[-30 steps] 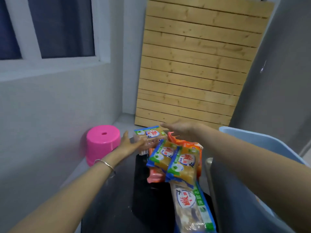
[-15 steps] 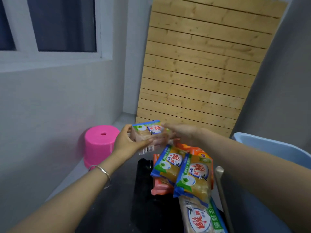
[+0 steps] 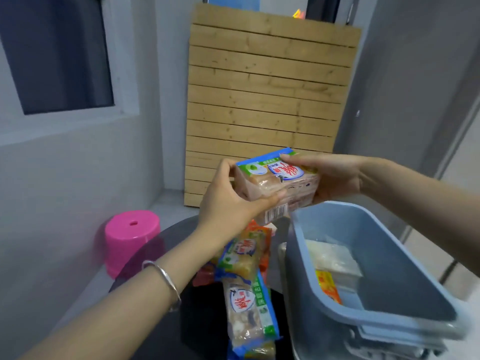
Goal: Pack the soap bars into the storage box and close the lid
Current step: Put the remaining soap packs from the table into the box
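Observation:
I hold a wrapped pack of soap bars (image 3: 279, 184) in the air between both hands, just above the far left corner of the blue storage box (image 3: 405, 255). My left hand (image 3: 231, 198) grips its left end, thumb across the front. My right hand (image 3: 335, 175) grips the right end. The box stands open at the right, with a pale soap pack (image 3: 335, 258) and an orange-labelled pack (image 3: 328, 287) lying on its bottom. Several more soap packs (image 3: 246, 276) lie in a pile on the dark round table (image 3: 161, 320), left of the box.
A pink plastic stool (image 3: 130, 235) stands on the floor to the left, by the grey wall. A slatted wooden panel (image 3: 265, 100) leans against the far wall. A stacked rim or lid edge shows under the box's near side (image 3: 405, 333).
Both hands have lifted the soap pack off the pile and carried it up and to the right, toward the box. The view has swung so the box's inside now shows.

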### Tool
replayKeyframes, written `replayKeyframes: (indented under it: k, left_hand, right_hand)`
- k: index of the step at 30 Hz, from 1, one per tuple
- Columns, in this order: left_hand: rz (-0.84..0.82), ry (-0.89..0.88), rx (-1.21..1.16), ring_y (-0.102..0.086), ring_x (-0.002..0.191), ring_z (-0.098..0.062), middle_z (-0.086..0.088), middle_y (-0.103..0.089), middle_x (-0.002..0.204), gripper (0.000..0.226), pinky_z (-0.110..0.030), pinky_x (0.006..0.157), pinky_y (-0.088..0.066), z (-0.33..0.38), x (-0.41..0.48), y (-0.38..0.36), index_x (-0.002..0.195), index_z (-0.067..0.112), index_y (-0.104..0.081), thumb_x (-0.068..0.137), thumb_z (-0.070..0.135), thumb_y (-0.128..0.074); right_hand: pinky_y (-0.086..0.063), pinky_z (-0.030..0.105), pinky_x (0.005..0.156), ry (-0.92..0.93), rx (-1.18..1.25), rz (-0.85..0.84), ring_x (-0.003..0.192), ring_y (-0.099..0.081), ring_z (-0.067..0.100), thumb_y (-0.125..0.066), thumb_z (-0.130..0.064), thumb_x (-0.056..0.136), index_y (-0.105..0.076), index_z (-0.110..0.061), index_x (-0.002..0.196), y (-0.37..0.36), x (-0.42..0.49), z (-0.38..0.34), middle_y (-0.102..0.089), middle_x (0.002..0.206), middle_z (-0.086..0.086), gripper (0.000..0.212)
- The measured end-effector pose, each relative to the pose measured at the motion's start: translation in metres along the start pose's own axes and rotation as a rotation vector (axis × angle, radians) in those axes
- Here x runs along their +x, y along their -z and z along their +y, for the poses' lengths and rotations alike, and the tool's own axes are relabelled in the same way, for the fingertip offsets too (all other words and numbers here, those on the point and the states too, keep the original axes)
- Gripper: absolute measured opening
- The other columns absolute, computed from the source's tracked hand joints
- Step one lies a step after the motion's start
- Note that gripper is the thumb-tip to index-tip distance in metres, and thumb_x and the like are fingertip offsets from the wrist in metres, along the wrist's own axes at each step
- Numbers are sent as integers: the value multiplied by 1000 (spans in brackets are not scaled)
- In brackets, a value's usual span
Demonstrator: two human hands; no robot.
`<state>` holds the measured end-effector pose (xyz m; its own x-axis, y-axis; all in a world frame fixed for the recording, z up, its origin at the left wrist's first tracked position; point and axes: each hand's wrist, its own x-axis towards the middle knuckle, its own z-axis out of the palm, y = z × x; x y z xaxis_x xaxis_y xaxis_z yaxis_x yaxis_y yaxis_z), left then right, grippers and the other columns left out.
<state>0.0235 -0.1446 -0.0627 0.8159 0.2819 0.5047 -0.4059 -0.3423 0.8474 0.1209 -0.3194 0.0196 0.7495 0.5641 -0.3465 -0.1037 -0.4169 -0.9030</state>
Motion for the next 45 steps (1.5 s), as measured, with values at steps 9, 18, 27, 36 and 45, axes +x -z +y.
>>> replayKeyframes:
  k: [9,18,27,36,45]
  left_hand:
    - [-487,175,28,-40,126,-2,16,-36,141,118,-20,98,-33,1,-25,-85,145,32,-11,51,67,-73]
    - [-352,482,-104,-54,80,9,24,-56,100,81,-8,49,-45,-31,-23,-100,134,35,-29,67,51,-73]
    - [-341,598,-76,-59,81,-3,19,-56,92,93,-21,55,-44,-35,-22,-103,137,34,-32,58,49,-80]
    - [-305,553,-102,-58,85,-1,16,-58,103,83,-20,60,-48,-34,-25,-102,136,32,-36,65,48,-76]
    - [-175,325,165,-54,105,-10,4,-53,129,59,-19,83,-41,-45,-17,-34,135,18,-42,84,38,-62]
  right_hand:
    - [-57,34,87,25,-286,127,88,-72,20,-66,-48,70,-71,-9,102,72,-60,56,-76,103,7,51]
    - [-54,27,88,-170,-802,-170,94,-73,17,-72,-42,78,-73,-15,101,65,-40,86,-77,100,2,35]
    - [-51,35,97,-367,-715,-364,90,-69,16,-63,-25,89,-62,-10,117,46,-6,127,-69,115,9,31]
    - [-50,40,100,-396,-801,-173,112,-64,24,-67,-34,84,-64,-12,123,43,-1,137,-66,125,8,44]
    - [-50,26,92,67,-695,69,98,-63,10,-64,-22,88,-62,-19,119,33,-30,100,-69,109,2,30]
